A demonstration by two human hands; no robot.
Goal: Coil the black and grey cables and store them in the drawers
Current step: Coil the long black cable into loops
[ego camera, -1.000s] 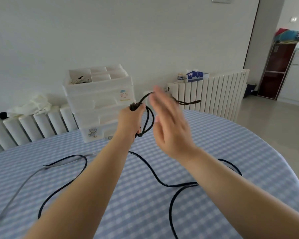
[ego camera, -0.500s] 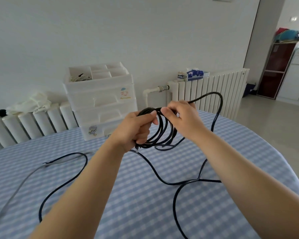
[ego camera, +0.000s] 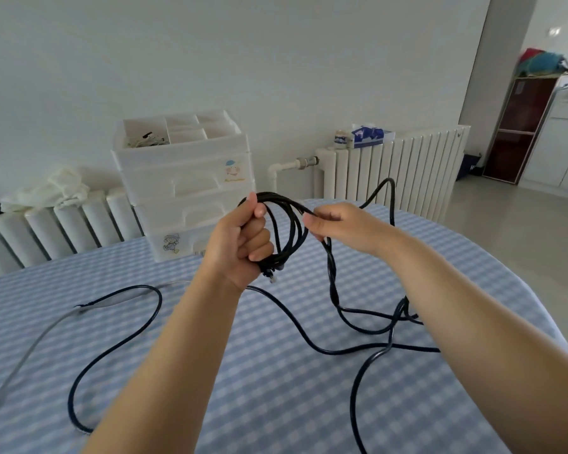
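Left hand fist grips the gathered loops of black cable, held above the bench so turns hang free. Right hand fingers pinch the strand feeding the next loop. Most cable lies slack on bench. Grey cable uncoiled at left. Drawers closed behind.

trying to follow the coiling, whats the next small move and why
Probably the right hand lays the strand it pinches over into the left hand, adding a loop. The left already grips several loops of the black cable, and much of it lies loose on the table.
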